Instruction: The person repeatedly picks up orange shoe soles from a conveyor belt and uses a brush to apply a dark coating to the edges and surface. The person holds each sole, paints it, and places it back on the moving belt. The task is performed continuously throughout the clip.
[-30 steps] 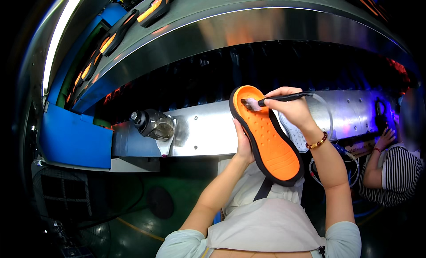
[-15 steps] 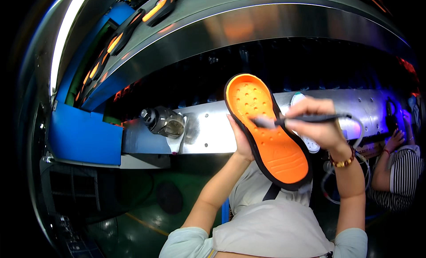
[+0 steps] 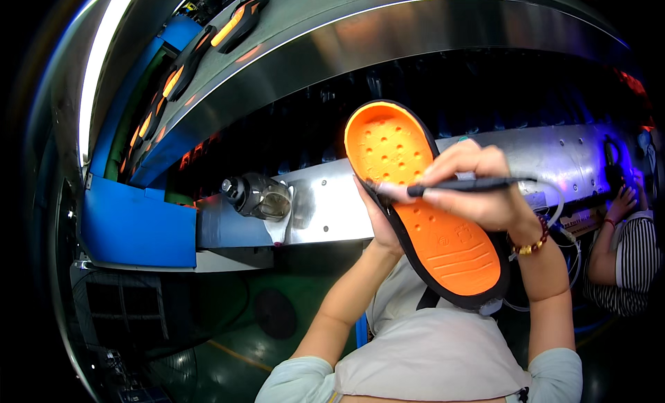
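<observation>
Orange sole [image 3: 460, 254], left fingers [image 3: 371, 203] gripping it, mostly hidden behind, right fingers [image 3: 449, 165] clamped on brush [image 3: 435, 188], tip blurred

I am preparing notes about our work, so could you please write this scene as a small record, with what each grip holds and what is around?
Left grip: holds the shoe sole at its left side, partly hidden behind it
Right grip: holds a black-handled brush
Bristles: near the sole's left edge
Sole colours: orange inside, black outside
Tube: pale, at the handle's rear
Metal bench: bears a dark see-through bottle
Raised surface: carries more orange-and-black soles
Co-worker: far right, striped top
</observation>
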Demonstrator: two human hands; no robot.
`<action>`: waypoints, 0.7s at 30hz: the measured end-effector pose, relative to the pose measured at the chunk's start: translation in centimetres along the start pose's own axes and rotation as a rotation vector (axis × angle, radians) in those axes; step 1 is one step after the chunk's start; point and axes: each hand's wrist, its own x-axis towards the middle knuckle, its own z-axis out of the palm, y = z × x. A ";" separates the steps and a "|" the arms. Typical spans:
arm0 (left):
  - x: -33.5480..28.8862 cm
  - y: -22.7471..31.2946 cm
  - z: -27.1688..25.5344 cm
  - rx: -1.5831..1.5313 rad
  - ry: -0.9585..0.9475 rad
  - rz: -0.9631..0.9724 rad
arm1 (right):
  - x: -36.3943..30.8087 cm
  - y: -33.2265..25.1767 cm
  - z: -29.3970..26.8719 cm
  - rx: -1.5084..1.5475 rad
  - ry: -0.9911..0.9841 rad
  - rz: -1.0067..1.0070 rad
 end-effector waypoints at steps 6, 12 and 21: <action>0.2 0.7 -1.1 -0.026 0.000 0.058 | -1.5 -0.9 -0.6 0.373 -0.016 0.138; 0.9 1.2 -1.4 -0.035 0.016 0.043 | -1.9 -0.8 -0.8 0.167 -0.216 -0.031; 1.4 2.9 -0.9 0.061 0.052 0.175 | -3.1 -0.4 -1.1 0.197 -0.276 0.055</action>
